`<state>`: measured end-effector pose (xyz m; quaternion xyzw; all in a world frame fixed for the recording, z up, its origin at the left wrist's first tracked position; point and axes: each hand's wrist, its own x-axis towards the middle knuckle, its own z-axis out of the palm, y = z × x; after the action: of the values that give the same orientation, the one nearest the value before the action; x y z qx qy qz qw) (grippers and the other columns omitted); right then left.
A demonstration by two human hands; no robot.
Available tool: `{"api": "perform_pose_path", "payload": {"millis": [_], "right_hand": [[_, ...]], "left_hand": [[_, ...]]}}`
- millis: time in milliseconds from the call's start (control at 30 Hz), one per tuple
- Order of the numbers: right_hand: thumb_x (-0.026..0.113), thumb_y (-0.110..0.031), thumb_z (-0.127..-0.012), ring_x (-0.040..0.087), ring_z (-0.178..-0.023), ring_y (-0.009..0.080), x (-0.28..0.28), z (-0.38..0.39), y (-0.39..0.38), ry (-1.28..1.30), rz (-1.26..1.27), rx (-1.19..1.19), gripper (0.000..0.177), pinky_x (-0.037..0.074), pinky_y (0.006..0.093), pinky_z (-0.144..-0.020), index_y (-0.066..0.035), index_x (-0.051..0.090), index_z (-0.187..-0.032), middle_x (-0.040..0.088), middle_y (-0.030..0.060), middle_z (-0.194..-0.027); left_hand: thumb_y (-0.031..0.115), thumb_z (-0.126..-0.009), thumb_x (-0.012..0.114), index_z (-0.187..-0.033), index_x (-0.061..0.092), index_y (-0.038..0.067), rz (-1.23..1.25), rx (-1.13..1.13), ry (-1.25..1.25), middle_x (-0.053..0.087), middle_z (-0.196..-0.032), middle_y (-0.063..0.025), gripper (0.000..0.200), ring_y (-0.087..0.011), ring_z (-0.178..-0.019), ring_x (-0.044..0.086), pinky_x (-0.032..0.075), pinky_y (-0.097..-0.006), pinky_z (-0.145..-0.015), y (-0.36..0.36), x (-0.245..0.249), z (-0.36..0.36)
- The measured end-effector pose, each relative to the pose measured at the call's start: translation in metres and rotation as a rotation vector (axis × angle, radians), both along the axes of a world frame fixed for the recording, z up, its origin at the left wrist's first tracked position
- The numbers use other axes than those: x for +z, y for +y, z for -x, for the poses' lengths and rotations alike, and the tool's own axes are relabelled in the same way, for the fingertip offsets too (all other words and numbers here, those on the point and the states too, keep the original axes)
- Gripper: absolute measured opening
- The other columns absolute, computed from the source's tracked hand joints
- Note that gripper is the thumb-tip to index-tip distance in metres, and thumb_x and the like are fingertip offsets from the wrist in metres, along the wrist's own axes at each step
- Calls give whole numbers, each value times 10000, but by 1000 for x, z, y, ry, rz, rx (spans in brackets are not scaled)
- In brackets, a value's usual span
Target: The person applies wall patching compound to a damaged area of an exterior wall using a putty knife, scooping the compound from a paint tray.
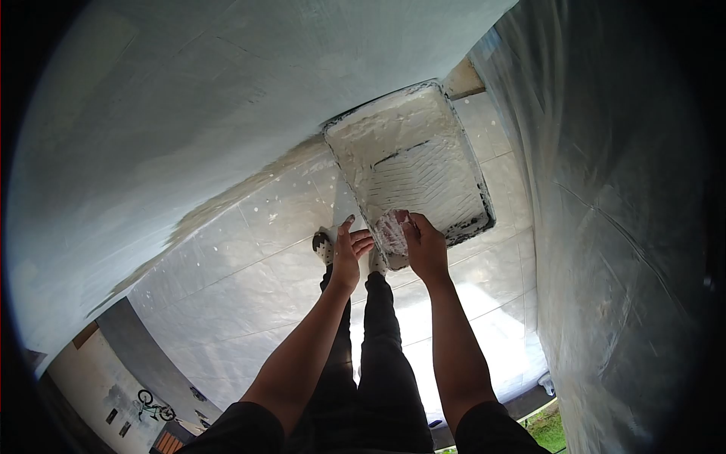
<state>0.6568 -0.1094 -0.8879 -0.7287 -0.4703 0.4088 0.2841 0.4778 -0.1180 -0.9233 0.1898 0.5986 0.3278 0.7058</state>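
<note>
A paint tray [423,178] with a ribbed slope and whitish paint sits ahead of me, its rim smeared dark and white. At the tray's near left corner, my right hand [423,246] pinches a crumpled, paint-smeared clear piece [392,232], which looks like plastic. My left hand [352,248] is beside that corner, palm turned towards the tray, fingers apart and nothing in them. Its fingertips come close to the tray's edge; whether they touch it I cannot tell.
A pale painted wall [189,98] rises at the left. Clear plastic sheeting [605,227] hangs at the right. Paint-spotted covering [249,265] lies on the floor under my shoes [323,247]. A bicycle [156,406] shows at the lower left, grass [546,428] at the lower right.
</note>
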Motion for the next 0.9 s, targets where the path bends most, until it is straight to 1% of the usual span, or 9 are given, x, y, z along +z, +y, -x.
{"api": "perform_pose_path", "payload": {"millis": [167, 267, 333, 467, 567, 633, 667, 733, 900], "right_hand": [[599, -191, -984, 554, -618, 180, 12, -5, 9, 68, 32, -36, 254, 469, 317, -627, -13, 633, -1162, 644, 136, -756], [600, -196, -981, 640, -680, 235, 5, -2, 8, -42, 56, 14, 260, 500, 340, -669, -13, 635, -1163, 678, 167, -805], [598, -193, -979, 706, -799, 316, 1, 5, 9, -111, -18, 37, 264, 523, 379, -721, -10, 637, -1166, 703, 210, -887], [595, -186, -977, 704, -923, 384, 5, 10, 11, -102, 19, 32, 270, 533, 411, -770, -6, 635, -1175, 706, 239, -964], [604, -189, -977, 708, -811, 313, 2, 7, 9, -89, -1, 10, 276, 526, 377, -734, -2, 634, -1178, 709, 204, -909], [607, -184, -980, 644, -712, 213, 2, 1, 9, 14, 78, -34, 263, 507, 336, -704, -1, 636, -1168, 694, 152, -841], [607, -184, -980, 644, -712, 213, 1, -3, 8, 15, 77, -30, 263, 507, 336, -704, -1, 636, -1168, 694, 152, -841], [605, -175, -984, 562, -679, 142, -1, -11, 8, 118, 89, -110, 243, 482, 309, -681, 0, 639, -1150, 663, 106, -790], [596, -169, -988, 574, -692, 138, 4, -13, 2, 49, 89, -80, 227, 484, 313, -682, -2, 639, -1136, 664, 99, -786]], "left_hand": [[817, -908, 258, -1545, 213, 33, 7, -17, -9, 549, -1274, -275, 1011, -331, -1181, 581, 423, -440, -1069, 1, -2, 5], [828, -898, 265, -1546, 214, 36, 11, -9, -13, 550, -1270, -280, 1024, -331, -1177, 583, 424, -440, -1068, 1, 0, 3], [832, -894, 270, -1545, 217, 36, 9, 1, -13, 551, -1266, -279, 1029, -329, -1172, 585, 425, -440, -1066, 2, 2, 2], [834, -892, 275, -1544, 222, 39, 8, 1, -4, 556, -1247, -263, 1029, -322, -1162, 586, 426, -437, -1065, 2, 2, 2], [837, -889, 276, -1547, 217, 40, 9, -2, -11, 556, -1239, -257, 1035, -320, -1159, 585, 424, -436, -1068, 2, 0, 2], [841, -886, 278, -1548, 213, 40, 8, 1, -14, 556, -1237, -255, 1041, -319, -1158, 585, 423, -436, -1068, 2, 2, 2], [838, -888, 278, -1547, 211, 40, 11, -2, -18, 557, -1240, -252, 1037, -316, -1157, 585, 422, -436, -1068, 2, 3, 3], [835, -891, 278, -1547, 209, 40, 12, -2, -21, 557, -1242, -250, 1033, -313, -1156, 585, 420, -435, -1069, 2, 3, 3], [827, -899, 266, -1550, 200, 48, 13, 1, -37, 566, -1240, -243, 1018, -309, -1160, 583, 412, -433, -1075, 2, 2, 2]]}}
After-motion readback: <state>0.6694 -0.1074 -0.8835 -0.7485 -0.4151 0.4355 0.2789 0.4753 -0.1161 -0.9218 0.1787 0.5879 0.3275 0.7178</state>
